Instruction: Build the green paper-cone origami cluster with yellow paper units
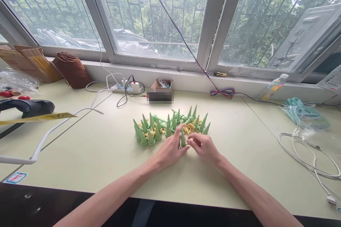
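Note:
Several green cone-shaped plastic spikes (149, 131) stand and lie in a cluster on the pale table (93, 149), mixed with small yellow pieces (189, 128). My left hand (169, 150) pinches one upright green spike (183, 139) at the cluster's front edge. My right hand (204, 146) is just right of that spike, its fingers curled and pinched on a small yellow piece that is mostly hidden.
A power strip with cables (125, 87) and a small open box (161, 84) sit by the window sill. A brown pouch (71, 69) and cardboard (29, 62) are far left; a bottle (273, 87), a teal bag (303, 111) and white cables (306, 156) lie to the right.

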A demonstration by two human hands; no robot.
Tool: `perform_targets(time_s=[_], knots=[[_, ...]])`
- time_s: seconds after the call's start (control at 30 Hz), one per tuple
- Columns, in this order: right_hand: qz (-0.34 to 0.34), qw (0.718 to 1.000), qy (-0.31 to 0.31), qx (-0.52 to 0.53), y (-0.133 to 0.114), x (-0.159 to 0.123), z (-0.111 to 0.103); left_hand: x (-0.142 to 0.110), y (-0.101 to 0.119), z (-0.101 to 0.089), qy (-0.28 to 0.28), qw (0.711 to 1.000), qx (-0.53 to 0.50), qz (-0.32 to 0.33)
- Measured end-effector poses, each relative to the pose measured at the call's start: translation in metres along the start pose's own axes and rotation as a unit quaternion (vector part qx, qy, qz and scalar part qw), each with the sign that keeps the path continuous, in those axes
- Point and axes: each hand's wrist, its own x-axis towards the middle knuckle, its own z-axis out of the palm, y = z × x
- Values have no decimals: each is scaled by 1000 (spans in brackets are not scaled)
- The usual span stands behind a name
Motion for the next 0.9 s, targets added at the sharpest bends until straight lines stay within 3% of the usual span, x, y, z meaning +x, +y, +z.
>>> perform_targets(time_s=[0.33,0.9], knots=[[-12,999,-23,-24,-1,-2,0,1,-2,1,-38,999,-5,12],[-20,999,-14,-21,-1,-2,0,0,-2,2,-34,999,-1,29]])
